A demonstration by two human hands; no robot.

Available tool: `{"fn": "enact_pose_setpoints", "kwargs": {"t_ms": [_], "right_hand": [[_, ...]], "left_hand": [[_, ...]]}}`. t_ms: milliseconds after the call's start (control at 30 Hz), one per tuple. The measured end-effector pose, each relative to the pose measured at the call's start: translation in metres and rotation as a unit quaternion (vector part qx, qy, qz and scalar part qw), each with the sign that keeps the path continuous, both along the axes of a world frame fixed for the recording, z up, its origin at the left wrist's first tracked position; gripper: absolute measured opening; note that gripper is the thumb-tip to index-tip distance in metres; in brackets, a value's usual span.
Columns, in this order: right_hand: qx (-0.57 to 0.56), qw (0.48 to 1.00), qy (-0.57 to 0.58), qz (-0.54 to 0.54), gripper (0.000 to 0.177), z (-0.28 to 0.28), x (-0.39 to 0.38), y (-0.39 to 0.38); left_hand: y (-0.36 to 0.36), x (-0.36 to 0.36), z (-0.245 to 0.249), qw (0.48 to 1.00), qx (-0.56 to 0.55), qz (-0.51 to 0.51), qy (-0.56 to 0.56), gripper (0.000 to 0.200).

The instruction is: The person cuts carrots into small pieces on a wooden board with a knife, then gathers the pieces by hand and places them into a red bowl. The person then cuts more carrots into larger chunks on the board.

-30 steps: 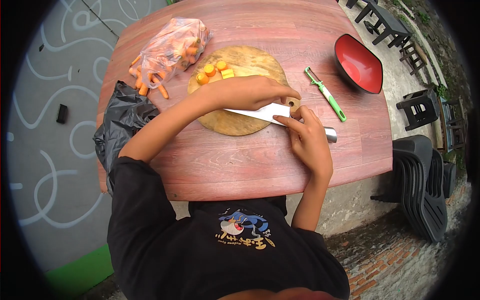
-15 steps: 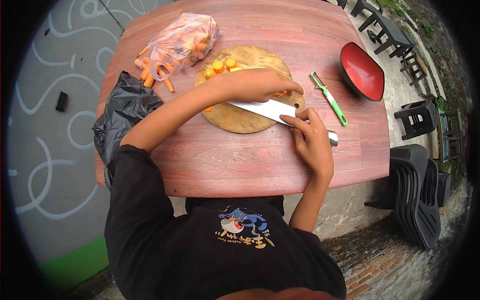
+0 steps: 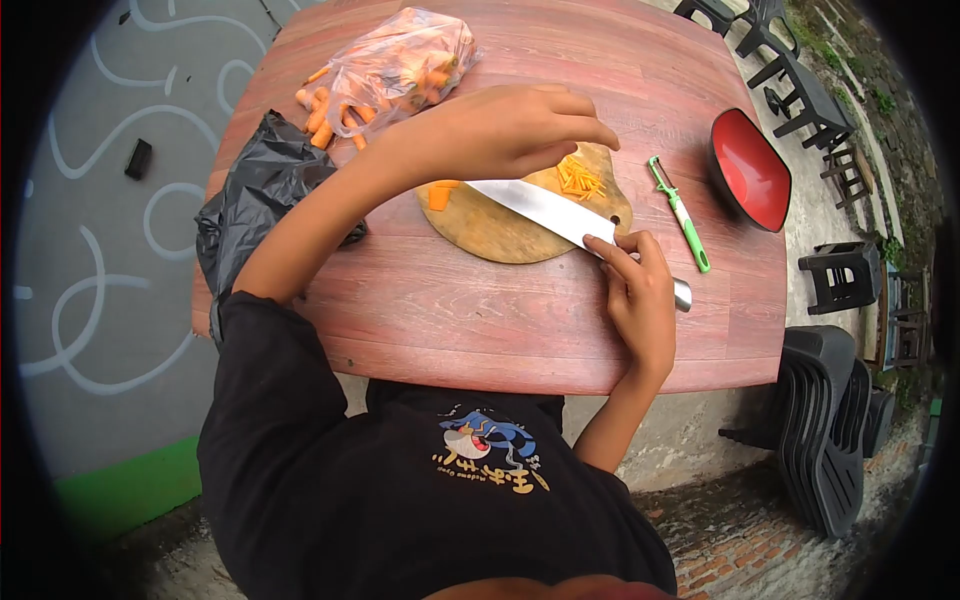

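Right hand (image 3: 640,295) grips broad steel knife (image 3: 540,208) on round wooden board (image 3: 480,232).
Left hand (image 3: 510,130) hovers near orange carrot sticks (image 3: 578,178), loose, empty.

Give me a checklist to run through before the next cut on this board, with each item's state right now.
1. Left hand clear of the knife: ok, it hovers above the cutting board.
2. Right hand gripping the knife: ok, fingers wrap the handle.
3. Carrot piece steadied for cutting: not ok, it lies unheld by the blade tip.
4. Carrot sticks out of the blade's way: ok, heaped on its far side.
5. Peeler off the board: ok, it lies on the table.
6. Blade edge facing down: cannot tell.
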State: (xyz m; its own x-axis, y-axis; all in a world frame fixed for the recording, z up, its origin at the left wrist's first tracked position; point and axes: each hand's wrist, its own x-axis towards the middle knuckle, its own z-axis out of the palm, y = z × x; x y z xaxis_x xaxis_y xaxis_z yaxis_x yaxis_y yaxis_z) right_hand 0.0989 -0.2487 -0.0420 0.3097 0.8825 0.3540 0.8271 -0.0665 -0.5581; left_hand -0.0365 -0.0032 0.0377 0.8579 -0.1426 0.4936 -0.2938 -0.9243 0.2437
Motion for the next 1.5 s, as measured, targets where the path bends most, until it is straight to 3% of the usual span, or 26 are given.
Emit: {"fn": "enact_pose_setpoints", "kwargs": {"t_ms": [100, 167, 300, 400, 500, 733, 933, 1167, 1233, 1367, 1500], "right_hand": [[-0.015, 1.0, 0.007, -0.024, 0.055, 0.002, 0.0, -0.003], [0.076, 0.993, 0.037, -0.079, 0.06, 0.006, 0.001, -0.003], [0.138, 0.979, 0.015, -0.149, 0.05, 0.002, 0.009, -0.005], [0.17, 0.967, 0.024, -0.187, 0.043, 0.008, 0.006, -0.005], [0.193, 0.96, 0.029, -0.199, 0.038, 0.005, 0.008, -0.006], [0.193, 0.955, 0.041, -0.222, 0.036, 0.004, 0.006, -0.004], [0.189, 0.949, 0.056, -0.246, 0.036, 0.001, 0.007, -0.004], [0.189, 0.954, 0.04, -0.228, 0.035, -0.001, 0.006, -0.001], [0.184, 0.955, 0.038, -0.231, 0.035, 0.0, 0.007, -0.001], [0.186, 0.955, 0.037, -0.227, 0.034, 0.0, 0.006, -0.001], [0.186, 0.956, 0.018, -0.224, 0.033, 0.001, 0.008, -0.001]], "left_hand": [[0.003, -0.024, 0.022, 0.998, 0.036, 0.042, -0.042, 0.034], [0.002, -0.043, 0.029, 0.994, 0.035, 0.062, -0.077, 0.033], [-0.007, -0.082, 0.016, 0.98, -0.062, 0.179, -0.057, 0.029], [-0.012, -0.097, -0.016, 0.953, -0.125, 0.265, 0.071, 0.033], [-0.01, -0.102, -0.041, 0.938, -0.081, 0.308, 0.134, 0.036], [0.02, -0.104, -0.066, 0.948, -0.101, 0.256, 0.16, 0.034], [0.025, -0.102, -0.068, 0.941, -0.146, 0.234, 0.196, 0.041], [0.026, -0.098, -0.063, 0.925, -0.195, 0.24, 0.223, 0.036], [0.03, -0.095, -0.076, 0.959, -0.143, 0.217, 0.11, 0.028], [0.013, -0.076, -0.064, 0.96, -0.19, 0.199, 0.054, 0.018], [-0.01, -0.052, -0.068, 0.909, -0.328, 0.255, 0.039, 0.015]]}}
